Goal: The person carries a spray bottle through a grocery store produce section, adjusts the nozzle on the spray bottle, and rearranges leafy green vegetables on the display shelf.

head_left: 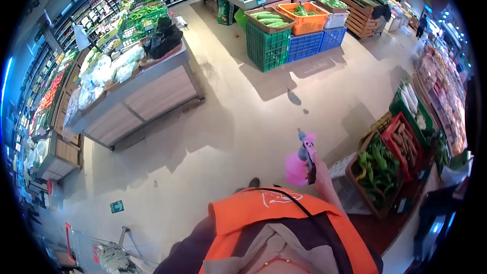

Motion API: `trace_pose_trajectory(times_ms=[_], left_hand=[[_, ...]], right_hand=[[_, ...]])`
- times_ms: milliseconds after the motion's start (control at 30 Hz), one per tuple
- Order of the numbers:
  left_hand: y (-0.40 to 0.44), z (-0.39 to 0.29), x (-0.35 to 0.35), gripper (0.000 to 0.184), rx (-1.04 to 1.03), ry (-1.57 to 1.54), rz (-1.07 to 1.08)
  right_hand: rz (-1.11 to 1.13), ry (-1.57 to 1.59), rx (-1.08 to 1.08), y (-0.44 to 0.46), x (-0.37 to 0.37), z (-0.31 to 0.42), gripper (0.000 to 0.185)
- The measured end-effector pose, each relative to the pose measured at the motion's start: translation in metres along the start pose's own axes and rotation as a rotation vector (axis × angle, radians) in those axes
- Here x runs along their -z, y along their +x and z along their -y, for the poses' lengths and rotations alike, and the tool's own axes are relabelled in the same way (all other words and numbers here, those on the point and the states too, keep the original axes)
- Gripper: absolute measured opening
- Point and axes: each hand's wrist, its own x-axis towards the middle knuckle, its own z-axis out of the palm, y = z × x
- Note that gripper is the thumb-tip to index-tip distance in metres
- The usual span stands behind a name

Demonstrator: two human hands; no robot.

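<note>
My right hand [318, 168] is held out in front of me over the floor, fingers wrapped round a slim grey-and-pink tool [306, 144] with a pointed tip. I cannot make out its exact kind. A bright pink, translucent mass [295, 170] hangs beside the fingers. To the right of the hand is a brown crate of green peppers [378, 167], apart from it. My left hand does not show; only the dark left sleeve [190, 243] appears beside my orange vest [238, 213].
A red crate of brown roots [404, 139] and a green crate of white radishes [409, 99] stand at the right. Ahead are green [269, 50] and blue crates [305, 46]. A produce counter [137, 106] is at the left, a shopping cart [83, 246] lower left.
</note>
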Motion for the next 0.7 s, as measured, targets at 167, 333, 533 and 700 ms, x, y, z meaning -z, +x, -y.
trace_pose_trajectory(times_ms=[167,333,533,700], left_hand=[[0.083,-0.287,0.120,0.030,-0.452,-0.353,-0.254],[0.144,-0.614,0.196,0.028,-0.890,-0.359,-0.373],[0.087,-0.764,0.149,0.021,-0.915,-0.427,-0.157],[0.177,-0.676,0.060,0.021,-0.569,-0.199,0.019]], right_hand=[[-0.157,0.080,0.042,0.092,0.016,0.064,0.050],[-0.196,0.077,0.098,0.203,0.060,0.111,0.050],[-0.173,-0.060,0.061,0.343,0.116,0.191,0.054],[-0.150,-0.091,0.089,0.468,0.152,0.264,0.056]])
